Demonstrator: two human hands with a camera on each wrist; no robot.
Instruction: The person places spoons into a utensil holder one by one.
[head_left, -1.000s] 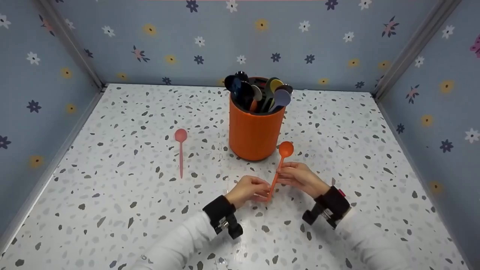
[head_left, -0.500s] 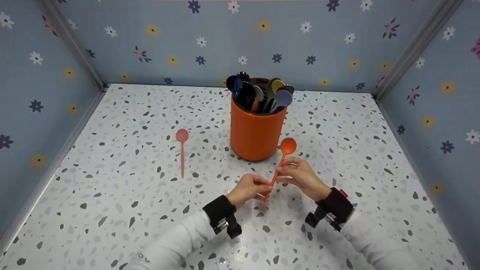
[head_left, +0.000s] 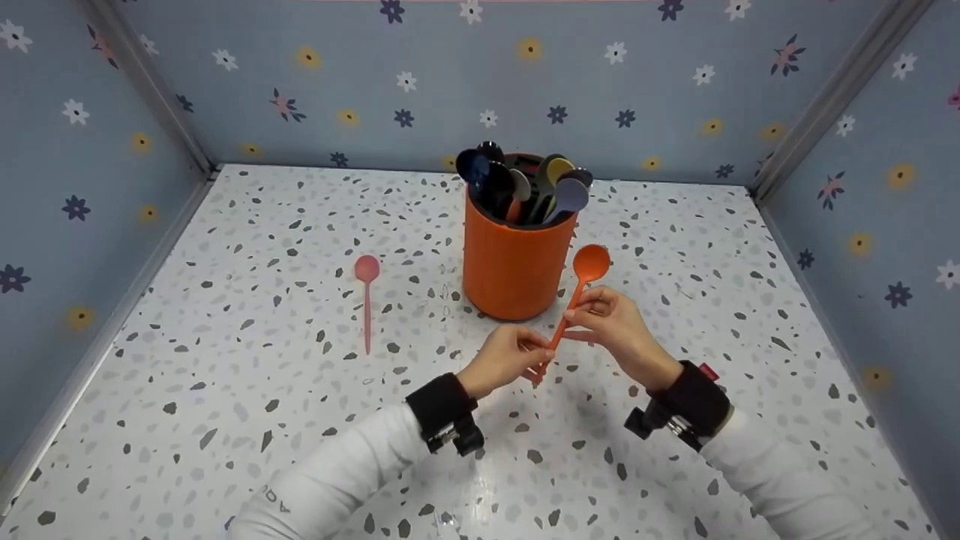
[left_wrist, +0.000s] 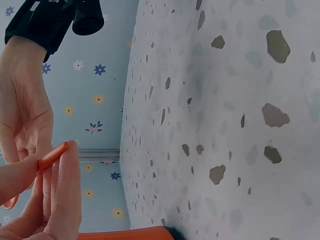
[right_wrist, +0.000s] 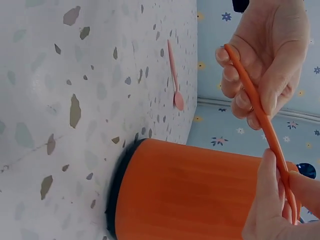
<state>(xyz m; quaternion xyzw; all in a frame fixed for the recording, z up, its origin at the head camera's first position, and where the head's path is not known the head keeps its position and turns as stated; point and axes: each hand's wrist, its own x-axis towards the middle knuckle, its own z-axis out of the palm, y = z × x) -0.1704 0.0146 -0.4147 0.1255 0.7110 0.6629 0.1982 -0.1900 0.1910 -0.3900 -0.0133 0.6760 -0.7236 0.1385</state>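
Both hands hold one orange spoon (head_left: 592, 262) in front of the orange holder, its bowl up and tilted to the right. My left hand (head_left: 504, 358) pinches the lower end of the handle between thumb and fingers. Higher up, just below the bowl, my right hand (head_left: 616, 330) pinches the same handle. In the right wrist view the orange handle (right_wrist: 257, 105) runs from one hand to the other, clear of the table. The left wrist view shows the handle tip (left_wrist: 52, 156) between the left thumb and fingers; most of the spoon is hidden there.
An orange cylindrical holder (head_left: 517, 270) stands upright behind the hands, with several spoons of dark, yellow and purple colours in it. To the left a pink spoon (head_left: 367, 300) lies flat on the speckled table (head_left: 247, 360). Flowered panels (head_left: 450, 82) enclose the back and sides.
Both hands have lifted the orange spoon up and slightly to the right. The left hand's grip on the lower handle looks firmer. The pink spoon and holder have stayed in place.
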